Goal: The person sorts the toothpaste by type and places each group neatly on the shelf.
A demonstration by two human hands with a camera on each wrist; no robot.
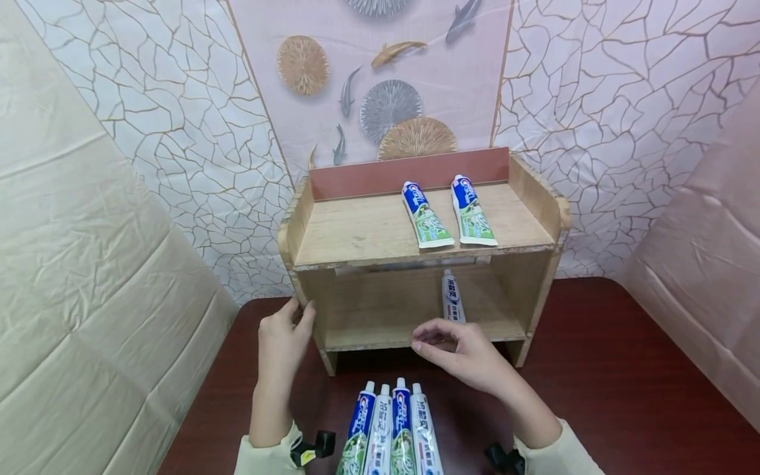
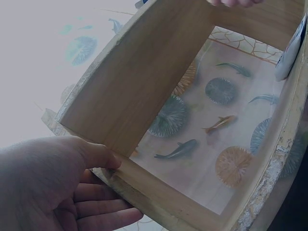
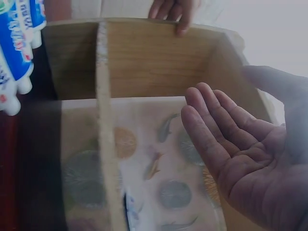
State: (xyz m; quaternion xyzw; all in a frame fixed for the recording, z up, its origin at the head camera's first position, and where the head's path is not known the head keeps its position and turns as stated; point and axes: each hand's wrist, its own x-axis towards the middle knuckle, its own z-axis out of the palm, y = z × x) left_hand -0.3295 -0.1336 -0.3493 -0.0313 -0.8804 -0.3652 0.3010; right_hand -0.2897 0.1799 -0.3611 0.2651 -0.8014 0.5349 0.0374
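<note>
My left hand (image 1: 282,340) grips the left side panel of a small two-tier wooden shelf (image 1: 356,231). In the left wrist view its thumb lies over the panel's edge, the fingers outside. My right hand (image 1: 460,349) is in front of the lower tier, fingers loosely bent; the right wrist view shows its palm (image 3: 260,178) holding nothing. Just behind it, a white toothpaste tube (image 1: 452,297) lies on the lower tier, its near end hidden by the hand. Two blue-and-green toothpaste tubes, a left one (image 1: 426,218) and a right one (image 1: 473,214), lie side by side on the upper tier.
Several more toothpaste tubes, blue-green (image 1: 356,435) and white (image 1: 379,435) alternating, lie in a row at the front of the dark red table (image 1: 582,369), caps toward the shelf. A patterned cloth (image 1: 594,99) hangs behind; pale padded panels (image 1: 107,297) flank both sides.
</note>
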